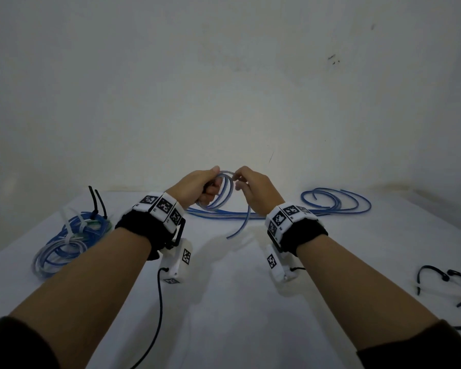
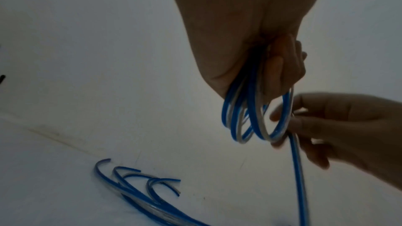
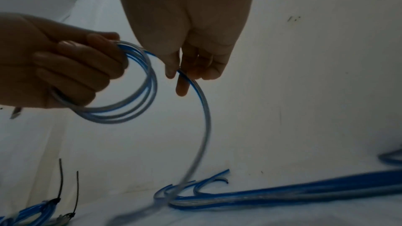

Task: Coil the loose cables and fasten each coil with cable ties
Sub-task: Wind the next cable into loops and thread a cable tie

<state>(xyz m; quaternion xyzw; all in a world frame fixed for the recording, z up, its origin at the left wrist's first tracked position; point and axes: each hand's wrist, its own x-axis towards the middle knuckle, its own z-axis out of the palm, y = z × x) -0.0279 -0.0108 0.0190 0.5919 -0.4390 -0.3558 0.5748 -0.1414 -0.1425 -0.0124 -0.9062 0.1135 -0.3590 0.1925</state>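
My left hand (image 1: 206, 186) grips a small coil of blue-and-clear cable (image 1: 225, 191) held above the white table (image 1: 224, 302). In the left wrist view the coil (image 2: 250, 118) hangs from my curled fingers. My right hand (image 1: 246, 186) pinches the same cable just right of the coil, between thumb and fingertips (image 3: 172, 70). From that pinch the loose tail (image 3: 202, 126) curves down; its free end (image 1: 230, 235) hangs near the table. More loose blue cables (image 1: 330, 203) lie along the back of the table.
Tied blue coils (image 1: 69, 241) with white and black cable ties (image 1: 97, 203) lie at the left. Loose black cable ties (image 1: 447, 283) lie at the right edge. A black wrist-camera cord (image 1: 159, 315) trails over the near table. A white wall stands behind.
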